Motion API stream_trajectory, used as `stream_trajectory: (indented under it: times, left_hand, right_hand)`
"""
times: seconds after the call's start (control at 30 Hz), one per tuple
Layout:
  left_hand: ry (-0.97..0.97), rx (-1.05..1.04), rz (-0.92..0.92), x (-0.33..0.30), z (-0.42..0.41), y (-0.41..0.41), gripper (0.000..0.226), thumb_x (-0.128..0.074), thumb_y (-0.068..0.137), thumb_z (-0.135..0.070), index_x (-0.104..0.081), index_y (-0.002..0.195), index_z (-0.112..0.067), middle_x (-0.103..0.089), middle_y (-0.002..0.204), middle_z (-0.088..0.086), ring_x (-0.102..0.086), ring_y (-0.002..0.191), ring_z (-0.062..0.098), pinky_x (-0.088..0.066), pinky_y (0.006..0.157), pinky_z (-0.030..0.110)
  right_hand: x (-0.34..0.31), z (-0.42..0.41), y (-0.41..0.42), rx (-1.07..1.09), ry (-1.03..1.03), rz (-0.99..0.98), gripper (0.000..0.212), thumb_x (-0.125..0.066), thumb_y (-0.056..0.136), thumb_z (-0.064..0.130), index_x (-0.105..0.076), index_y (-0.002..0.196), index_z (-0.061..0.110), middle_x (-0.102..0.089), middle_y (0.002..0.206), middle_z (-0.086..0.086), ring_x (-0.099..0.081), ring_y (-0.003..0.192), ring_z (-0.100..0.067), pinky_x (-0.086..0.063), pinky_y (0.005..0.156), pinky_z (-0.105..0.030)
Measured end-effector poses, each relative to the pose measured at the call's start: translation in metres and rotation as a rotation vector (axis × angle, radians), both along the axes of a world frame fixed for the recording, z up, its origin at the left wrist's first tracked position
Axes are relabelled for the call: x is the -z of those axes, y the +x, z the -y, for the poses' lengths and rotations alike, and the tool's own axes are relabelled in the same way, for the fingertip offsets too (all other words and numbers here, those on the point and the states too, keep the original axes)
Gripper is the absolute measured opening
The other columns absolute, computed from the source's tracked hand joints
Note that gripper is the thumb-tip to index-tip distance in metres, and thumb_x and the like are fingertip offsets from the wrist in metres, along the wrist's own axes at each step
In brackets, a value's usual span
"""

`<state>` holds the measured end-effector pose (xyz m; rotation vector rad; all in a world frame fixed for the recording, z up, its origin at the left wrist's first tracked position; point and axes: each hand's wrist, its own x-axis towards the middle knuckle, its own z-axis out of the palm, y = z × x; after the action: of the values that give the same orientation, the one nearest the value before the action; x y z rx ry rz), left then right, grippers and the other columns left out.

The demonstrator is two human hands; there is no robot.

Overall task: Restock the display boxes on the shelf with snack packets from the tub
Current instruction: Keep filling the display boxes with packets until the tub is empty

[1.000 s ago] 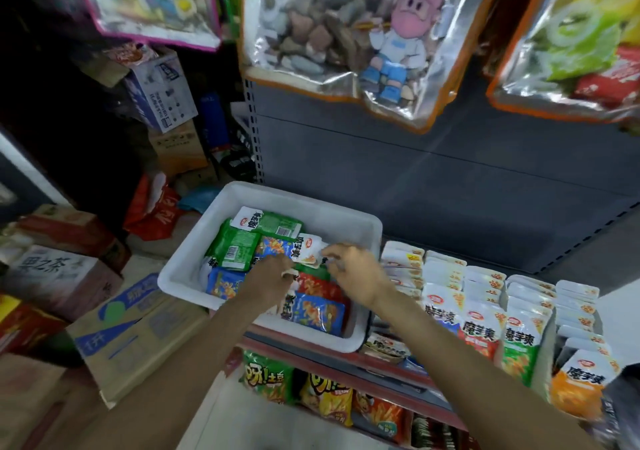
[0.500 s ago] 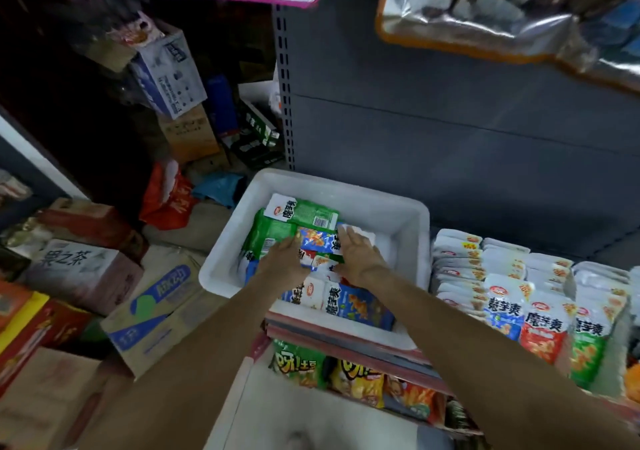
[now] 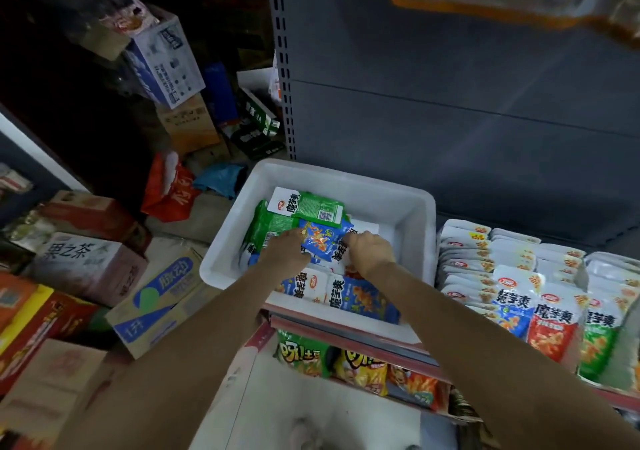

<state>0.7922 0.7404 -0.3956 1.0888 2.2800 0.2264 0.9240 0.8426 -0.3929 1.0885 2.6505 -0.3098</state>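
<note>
Both our hands, left hand and right hand, pinch one blue packet mid-frame in the tub; we should lift it gently.

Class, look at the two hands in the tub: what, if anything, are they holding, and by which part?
Both hands hold one blue snack packet in the white tub. The left hand grips its left edge, the right hand its right edge. The fingers are mostly hidden.

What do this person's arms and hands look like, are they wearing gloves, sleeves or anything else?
Nothing is worn that shows. The left hand and right hand are bare, with no gloves, rings or watch in view. Both forearms are bare too, uncovered right down to the bottom edge of the picture, so no sleeve can be seen.
</note>
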Motion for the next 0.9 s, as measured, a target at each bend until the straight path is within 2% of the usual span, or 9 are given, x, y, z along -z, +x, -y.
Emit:
stream_trajectory:
  times: [0.1,0.2,0.37,0.43,0.53,0.67,0.73,0.8,0.9]
  left_hand:
    - [0.018,-0.033,0.022,-0.003,-0.002,0.006,0.055,-0.051,0.093,-0.021,-0.032,0.143,-0.005,-0.045,0.138,0.015,-0.050,0.118,0.030,-0.042,0.100,0.039]
    - [-0.013,-0.023,-0.018,-0.005,-0.002,0.011,0.056,-0.050,0.094,-0.021,-0.029,0.144,-0.005,-0.040,0.142,0.015,-0.041,0.128,0.029,-0.032,0.106,0.036]
    - [-0.006,-0.015,-0.007,-0.006,0.000,0.020,0.061,-0.047,0.096,-0.021,-0.019,0.148,-0.007,-0.022,0.153,0.014,-0.029,0.138,0.030,-0.029,0.111,0.039]
    - [0.054,-0.089,0.041,-0.006,0.001,0.020,0.055,-0.049,0.094,-0.018,-0.029,0.144,-0.008,-0.037,0.145,0.016,-0.043,0.127,0.031,-0.039,0.103,0.040]
    - [0.289,-0.248,0.139,-0.008,0.003,0.026,0.042,-0.053,0.092,-0.012,-0.045,0.133,-0.010,-0.056,0.125,0.013,-0.057,0.101,0.025,-0.047,0.080,0.032]
    - [0.585,-0.288,0.181,-0.025,-0.001,0.051,0.062,-0.063,0.089,-0.019,-0.034,0.143,-0.008,-0.042,0.139,0.008,-0.042,0.128,0.021,-0.036,0.105,0.031]
    - [0.664,-0.231,0.218,-0.043,-0.009,0.071,0.052,-0.063,0.089,-0.016,-0.043,0.136,-0.006,-0.050,0.130,0.006,-0.052,0.113,0.008,-0.039,0.093,0.015]
    - [0.738,-0.137,0.286,-0.058,-0.019,0.095,0.026,-0.062,0.089,-0.010,-0.061,0.114,-0.003,-0.067,0.107,0.010,-0.060,0.080,-0.007,-0.044,0.073,0.007]
    - [0.752,-0.053,0.358,-0.072,-0.040,0.132,0.017,-0.062,0.089,-0.011,-0.066,0.103,-0.003,-0.069,0.093,0.014,-0.060,0.075,0.006,-0.048,0.072,0.016]
  right_hand:
    - [0.008,-0.005,0.009,0.120,-0.153,-0.085,0.037,-0.048,0.093,0.014,-0.046,0.130,0.010,-0.056,0.124,-0.017,-0.052,0.114,-0.032,-0.043,0.089,-0.034]
    - [0.018,-0.004,0.010,0.232,-0.230,-0.076,0.056,-0.061,0.088,0.038,-0.043,0.131,0.008,-0.044,0.127,-0.015,-0.042,0.119,-0.028,-0.037,0.098,-0.032]
    - [0.021,-0.002,0.005,0.336,-0.126,-0.173,0.036,-0.054,0.090,0.016,-0.044,0.123,0.004,-0.048,0.126,-0.017,-0.042,0.119,-0.030,-0.037,0.097,-0.035]
    - [0.007,-0.001,0.007,0.385,-0.218,-0.390,0.025,-0.050,0.092,0.008,-0.049,0.116,0.003,-0.056,0.115,-0.018,-0.052,0.108,-0.033,-0.043,0.084,-0.035]
    - [-0.023,0.001,0.023,0.397,-0.318,-0.735,0.008,-0.052,0.093,0.005,-0.050,0.096,0.012,-0.057,0.079,-0.007,-0.053,0.076,-0.026,-0.032,0.061,-0.025]
    - [-0.064,-0.001,0.062,0.274,-0.297,-0.926,0.012,-0.055,0.092,0.009,-0.048,0.088,0.018,-0.054,0.066,0.003,-0.045,0.057,-0.006,-0.033,0.054,-0.024]
    - [-0.082,-0.006,0.084,0.251,-0.322,-1.030,0.010,-0.058,0.091,0.010,-0.054,0.085,0.017,-0.055,0.067,0.009,-0.049,0.058,0.001,-0.035,0.054,-0.014]
    - [-0.097,-0.014,0.107,0.289,-0.344,-1.126,0.010,-0.063,0.089,0.009,-0.058,0.081,0.011,-0.054,0.066,0.010,-0.047,0.057,0.003,-0.035,0.056,-0.012]
    - [-0.113,-0.029,0.150,0.359,-0.415,-1.218,0.008,-0.064,0.087,0.005,-0.060,0.083,-0.001,-0.056,0.069,0.001,-0.050,0.062,-0.002,-0.043,0.059,-0.021]
